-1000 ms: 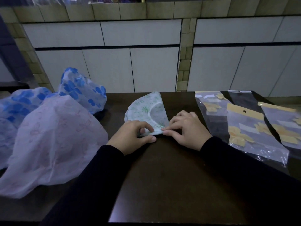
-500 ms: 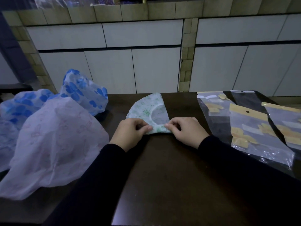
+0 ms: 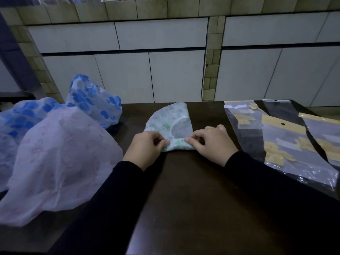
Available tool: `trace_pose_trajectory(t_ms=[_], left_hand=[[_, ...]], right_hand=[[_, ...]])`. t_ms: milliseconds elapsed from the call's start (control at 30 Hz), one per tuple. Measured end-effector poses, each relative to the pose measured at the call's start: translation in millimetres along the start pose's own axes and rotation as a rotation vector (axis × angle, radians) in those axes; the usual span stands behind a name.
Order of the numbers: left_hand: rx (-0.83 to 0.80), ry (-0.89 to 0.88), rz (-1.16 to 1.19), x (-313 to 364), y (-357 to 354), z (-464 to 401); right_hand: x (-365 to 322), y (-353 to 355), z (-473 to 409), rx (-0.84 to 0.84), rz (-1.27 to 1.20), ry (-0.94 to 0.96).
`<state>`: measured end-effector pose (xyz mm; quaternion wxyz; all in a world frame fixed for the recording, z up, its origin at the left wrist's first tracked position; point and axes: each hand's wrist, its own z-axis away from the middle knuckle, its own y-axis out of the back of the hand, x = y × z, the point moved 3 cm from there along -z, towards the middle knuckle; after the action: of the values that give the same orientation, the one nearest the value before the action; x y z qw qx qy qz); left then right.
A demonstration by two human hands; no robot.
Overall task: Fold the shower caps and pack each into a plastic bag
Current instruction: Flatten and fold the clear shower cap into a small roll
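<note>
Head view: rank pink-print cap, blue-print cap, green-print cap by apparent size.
1. pink-print cap, though nearest the camera
2. blue-print cap, partly hidden behind the pink one, so unsure
3. green-print cap, folded and pinched by both hands

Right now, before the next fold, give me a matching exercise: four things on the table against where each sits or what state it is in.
Things:
1. green cap
2. pink cap
3. blue cap
4. bags

Places or states:
A. far left, behind the pink one
B. flat on the right side of the table
C. centre, near edge pinched by both hands
D. puffed up, near left

Pairs: 1-C, 2-D, 3-A, 4-B. The left hand and right hand pinch the green cap's near edge.
</note>
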<state>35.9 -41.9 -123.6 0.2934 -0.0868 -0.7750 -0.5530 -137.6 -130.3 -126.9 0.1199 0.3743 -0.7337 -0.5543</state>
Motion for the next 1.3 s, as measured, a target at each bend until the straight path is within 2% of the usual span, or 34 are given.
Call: trace_pose_trajectory(t_ms=[167, 267, 367, 567, 767, 1000, 1200, 1300], left_hand=[[0.009, -0.042, 0.023, 0, 0, 1], [-0.009, -0.106, 0.039, 3, -1, 3], [-0.016, -0.123, 0.021, 2, -3, 3], [-0.125, -0.093, -0.04, -6, 3, 3], [-0.144, -0.104, -0.064, -8, 5, 2], [-0.041, -0.121, -0.033, -9, 4, 2], [-0.072, -0.084, -0.061, -6, 2, 2], [-0.046, -0.103, -0.078, -4, -1, 2]], right_hand=[[-2, 0, 0, 0.045, 0.058, -0.014], [-6, 4, 4, 0.122, 0.032, 0.108], [-11, 6, 7, 0.029, 0.028, 0.26], [-5, 12, 11, -0.129, 0.083, 0.308], [-3, 8, 10, -0.118, 0.081, 0.226], [-1, 10, 9, -0.05, -0.033, 0.119], [6, 7, 6, -0.032, -0.264, -0.096], [8, 3, 5, -0.016, -0.289, -0.161]])
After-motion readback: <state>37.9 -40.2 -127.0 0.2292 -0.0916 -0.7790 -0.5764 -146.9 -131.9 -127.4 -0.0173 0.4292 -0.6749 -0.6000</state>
